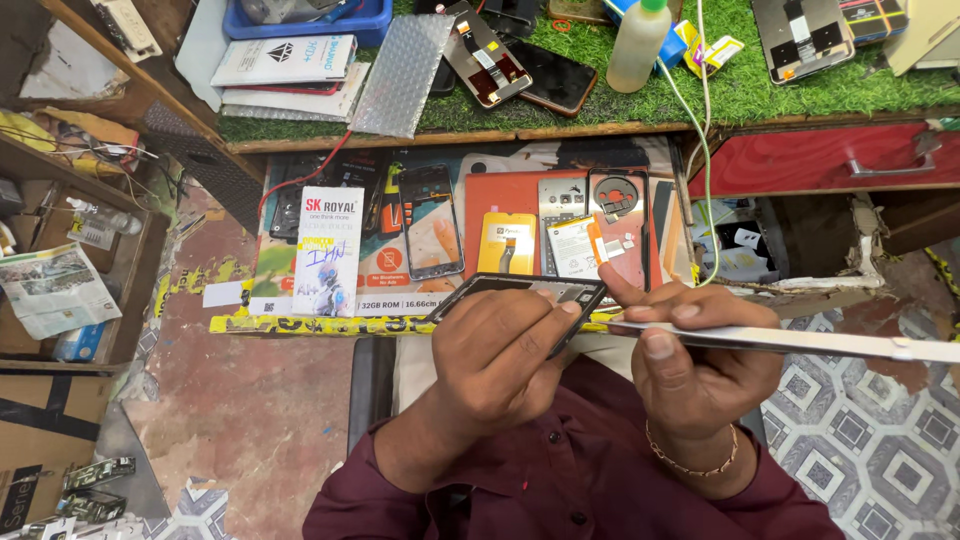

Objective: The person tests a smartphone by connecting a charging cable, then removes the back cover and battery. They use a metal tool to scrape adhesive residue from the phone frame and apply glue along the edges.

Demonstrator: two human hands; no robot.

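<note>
My left hand point(495, 355) grips a black phone frame point(500, 288) by its near edge and holds it tilted over my lap. My right hand point(695, 360), with a thin bracelet at the wrist, pinches a long, thin, silvery flat piece point(830, 343) between thumb and fingers. That piece is seen edge-on and reaches to the right edge of the view. Its left end lies close to the frame's right corner. Whether the two touch is hidden by my fingers.
Ahead lies a board point(520, 320) with a white phone box point(328, 250), a phone frame point(430, 220), a yellow-labelled part point(506, 243) and back covers point(618, 225). Beyond is a green turf worktop point(690, 95) with opened phones, a plastic bottle point(640, 45) and bubble wrap point(403, 75). A red drawer point(830, 160) stands at right, shelves at left.
</note>
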